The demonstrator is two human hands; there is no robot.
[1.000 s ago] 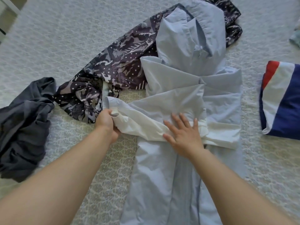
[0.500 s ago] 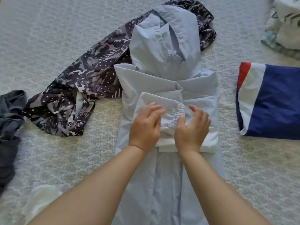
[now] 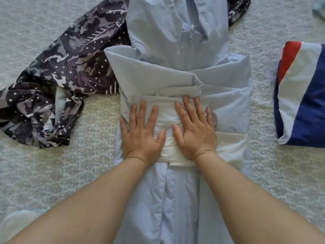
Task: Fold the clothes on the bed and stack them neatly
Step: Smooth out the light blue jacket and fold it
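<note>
A light blue hooded jacket (image 3: 175,55) lies lengthwise on the bed, hood at the far end, zip up the middle. Both its sleeves are folded across the chest, white lining showing at the cuffs (image 3: 230,143). My left hand (image 3: 140,134) lies flat with spread fingers on the folded left sleeve. My right hand (image 3: 195,131) presses flat beside it on the same white fold. The two hands almost touch at the thumbs.
A dark camouflage-patterned garment (image 3: 58,81) sprawls to the left, partly under the jacket. A folded red, white and navy garment (image 3: 304,95) sits at the right. The patterned grey bedspread (image 3: 88,164) lies beneath everything. A bit of pale cloth (image 3: 319,5) shows at the top right corner.
The left sleeve, held out at the left a second ago, has been folded over the chest. Both hands have gone from curled fingers on the cuff to lying flat on it.
</note>
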